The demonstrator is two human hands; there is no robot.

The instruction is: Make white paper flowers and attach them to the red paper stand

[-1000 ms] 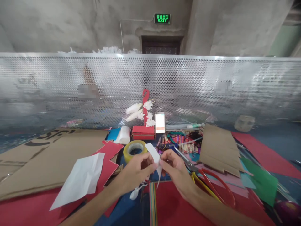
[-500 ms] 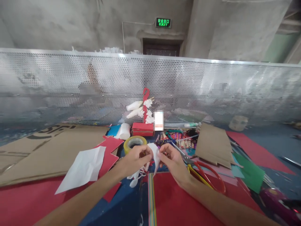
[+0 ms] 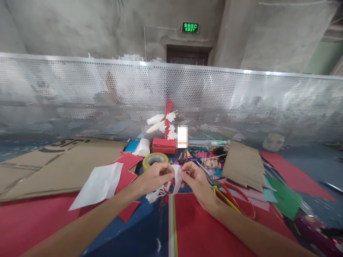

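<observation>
Between my two hands hangs a small strip of thin white paper (image 3: 177,180), narrow toward its lower end. My left hand (image 3: 160,175) pinches its left edge between thumb and fingers. The right edge is pinched by my right hand (image 3: 193,175). Just behind my left hand lies a roll of yellow tape (image 3: 146,162). Below it sit white petal-like pieces on thin strands (image 3: 154,194). A stack of coloured paper (image 3: 211,225), red on top, lies under my right forearm. Scissors (image 3: 235,200) with red and yellow handles rest right of my right hand.
A red box stand (image 3: 164,145) with white paper flowers (image 3: 170,125) stands ahead, before a perforated metal screen (image 3: 214,96). Cardboard (image 3: 61,167) and a white sheet (image 3: 99,185) lie left. Cardboard pieces (image 3: 243,166) and green paper (image 3: 284,196) lie right.
The white paper strip hangs straighter and narrower between my fingers, its curved tip no longer swinging right. Both hands keep their pinch. The view has shifted slightly.
</observation>
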